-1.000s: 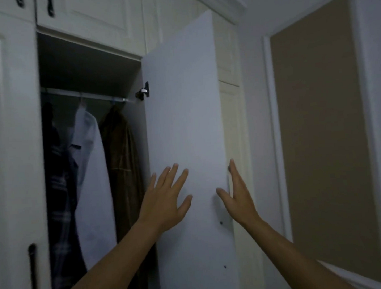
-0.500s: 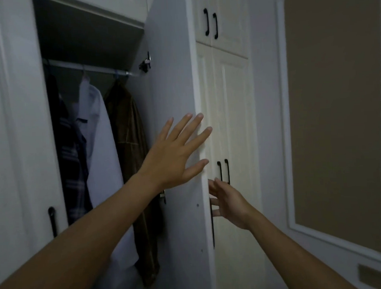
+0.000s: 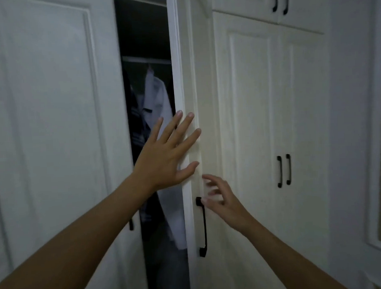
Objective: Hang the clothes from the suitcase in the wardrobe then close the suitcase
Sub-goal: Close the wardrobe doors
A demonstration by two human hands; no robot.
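White-painted, smooth panelled wardrobe is standing ajar. In the dark gap a plaid garment and a soft white shirt are hanging on a thin rail, so the hanging is looking done. Left hand, fingers straight, is pressing the door at its edge. Right hand, loosely curled and empty, is hovering just beside the black bar handle. Suitcase is not showing, so closing it is presumably remaining.

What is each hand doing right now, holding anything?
Left hand: open, fingers straight, pressing flat on the wardrobe door.
Right hand: open, holding nothing, fingers loosely spread beside the door handle.
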